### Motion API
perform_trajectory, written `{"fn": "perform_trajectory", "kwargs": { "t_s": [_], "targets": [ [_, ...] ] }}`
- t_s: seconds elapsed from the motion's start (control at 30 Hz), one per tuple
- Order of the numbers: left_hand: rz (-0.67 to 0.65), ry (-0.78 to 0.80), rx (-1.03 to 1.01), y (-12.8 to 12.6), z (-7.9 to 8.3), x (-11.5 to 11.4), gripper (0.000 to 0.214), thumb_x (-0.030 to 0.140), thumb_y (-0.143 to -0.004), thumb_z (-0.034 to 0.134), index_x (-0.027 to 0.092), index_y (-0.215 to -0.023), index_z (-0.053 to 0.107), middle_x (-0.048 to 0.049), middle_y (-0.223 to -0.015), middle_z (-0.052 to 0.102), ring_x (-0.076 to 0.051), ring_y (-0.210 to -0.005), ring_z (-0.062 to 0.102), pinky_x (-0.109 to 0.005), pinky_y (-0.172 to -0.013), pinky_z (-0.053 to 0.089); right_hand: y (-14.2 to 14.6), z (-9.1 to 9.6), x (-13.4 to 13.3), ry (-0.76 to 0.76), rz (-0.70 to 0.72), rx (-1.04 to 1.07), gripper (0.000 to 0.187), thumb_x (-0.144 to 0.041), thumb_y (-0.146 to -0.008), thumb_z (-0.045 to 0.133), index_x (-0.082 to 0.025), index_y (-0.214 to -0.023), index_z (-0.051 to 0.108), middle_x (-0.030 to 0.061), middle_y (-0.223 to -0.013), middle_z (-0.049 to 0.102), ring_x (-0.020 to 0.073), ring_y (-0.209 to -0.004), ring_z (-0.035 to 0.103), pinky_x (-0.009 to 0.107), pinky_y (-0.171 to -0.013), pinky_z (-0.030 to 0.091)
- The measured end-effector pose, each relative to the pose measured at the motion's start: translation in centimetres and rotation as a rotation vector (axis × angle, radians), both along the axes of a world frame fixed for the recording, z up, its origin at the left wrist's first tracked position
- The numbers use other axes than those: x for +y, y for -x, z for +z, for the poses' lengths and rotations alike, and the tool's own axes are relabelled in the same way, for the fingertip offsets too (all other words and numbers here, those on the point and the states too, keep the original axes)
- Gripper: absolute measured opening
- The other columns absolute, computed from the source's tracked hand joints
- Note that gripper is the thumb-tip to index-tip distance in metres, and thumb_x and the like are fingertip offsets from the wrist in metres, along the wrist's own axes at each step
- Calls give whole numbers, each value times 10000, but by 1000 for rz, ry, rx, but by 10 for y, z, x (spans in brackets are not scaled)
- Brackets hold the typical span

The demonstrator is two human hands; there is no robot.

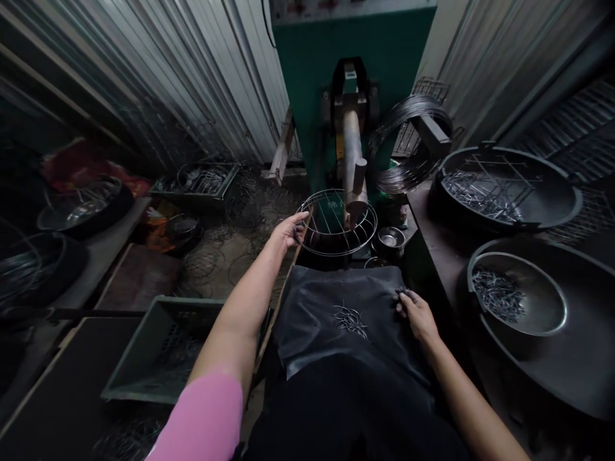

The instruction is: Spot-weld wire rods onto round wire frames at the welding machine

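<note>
My left hand (287, 230) grips the left rim of a round wire basket frame (336, 224), which sits under the metal arm (354, 169) of a green machine (350, 57). My right hand (417, 314) rests on a black sheet (346, 314) in front of me, fingers pinched on something small at its right edge; what it is I cannot make out. A small heap of short wire pieces (350, 319) lies on the sheet between my hands.
A metal bowl (521, 301) of short wire pieces sits at the right, a black pan (509, 189) with more behind it. A coil of wire (408, 144) hangs beside the machine. A green crate (163, 349) is at lower left; wire frames litter the floor (225, 250).
</note>
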State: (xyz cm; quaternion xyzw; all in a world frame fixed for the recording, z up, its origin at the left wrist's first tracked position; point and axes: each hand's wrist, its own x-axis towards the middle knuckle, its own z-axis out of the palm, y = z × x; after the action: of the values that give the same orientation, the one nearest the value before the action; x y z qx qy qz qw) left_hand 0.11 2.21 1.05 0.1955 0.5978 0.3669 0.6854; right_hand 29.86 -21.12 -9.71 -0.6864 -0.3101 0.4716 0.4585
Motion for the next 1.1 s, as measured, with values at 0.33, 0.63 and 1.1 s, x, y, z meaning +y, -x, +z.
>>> {"fn": "perform_trajectory", "kwargs": {
  "t_s": [0.33,0.63,1.1],
  "targets": [
    [42,-30,21,-5,5,-9,306,230,-620,660,179,-551,367,86,-429,318,-20,-323,197,-159,-348,202,8,-15,2,-67,141,-682,125,-284,-703,471,-237,-808,518,11,-598,576,211,-589,595,289,-580,427],
    [265,-154,30,-8,-3,-30,349,215,-509,726,180,-602,391,112,-483,229,-1,-353,160,-144,-340,111,18,-10,5,-55,281,-843,48,-237,-698,499,-230,-720,457,-17,-516,486,171,-491,504,266,-519,333],
    [341,-303,76,-29,0,-52,354,244,-485,709,181,-679,419,84,-540,340,-19,-400,257,-151,-356,150,59,74,53,-383,79,148,399,-445,-749,596,-214,-1057,494,29,-870,637,145,-687,628,287,-655,487]
  ]
}}
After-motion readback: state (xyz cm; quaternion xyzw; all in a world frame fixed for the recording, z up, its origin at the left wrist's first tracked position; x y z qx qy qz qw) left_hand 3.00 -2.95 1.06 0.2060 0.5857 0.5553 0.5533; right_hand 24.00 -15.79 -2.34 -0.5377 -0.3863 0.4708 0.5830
